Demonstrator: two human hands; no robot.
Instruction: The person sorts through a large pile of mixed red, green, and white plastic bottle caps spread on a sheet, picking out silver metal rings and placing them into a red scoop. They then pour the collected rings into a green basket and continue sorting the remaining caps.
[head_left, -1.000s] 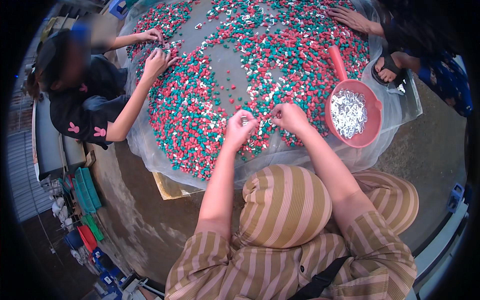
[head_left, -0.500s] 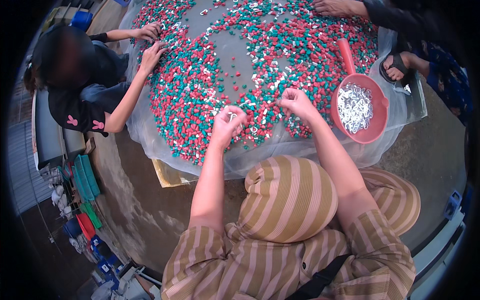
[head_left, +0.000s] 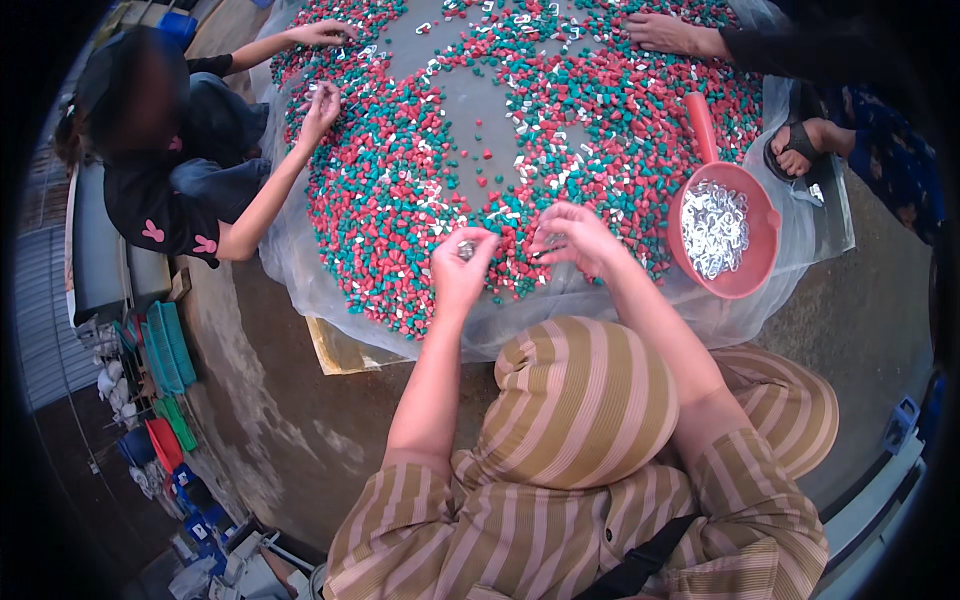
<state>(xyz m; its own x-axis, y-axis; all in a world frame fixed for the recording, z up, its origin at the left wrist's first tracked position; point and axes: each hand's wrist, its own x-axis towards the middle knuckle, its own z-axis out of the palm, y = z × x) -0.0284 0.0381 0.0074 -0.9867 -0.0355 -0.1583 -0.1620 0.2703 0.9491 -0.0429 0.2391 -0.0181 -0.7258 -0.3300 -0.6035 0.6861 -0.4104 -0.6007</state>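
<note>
A small sorting workshop, floor-level: a clear plastic sheet (head_left: 300,270) on bare concrete (head_left: 260,400) carries a heap of red, green and white pieces (head_left: 400,200). Several people sit round it; stacked trays (head_left: 160,350) line the left edge.

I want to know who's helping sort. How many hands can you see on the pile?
5: the wearer's left hand and right hand near, two hands of the person at left, one hand top right. Others may be hidden.
</note>
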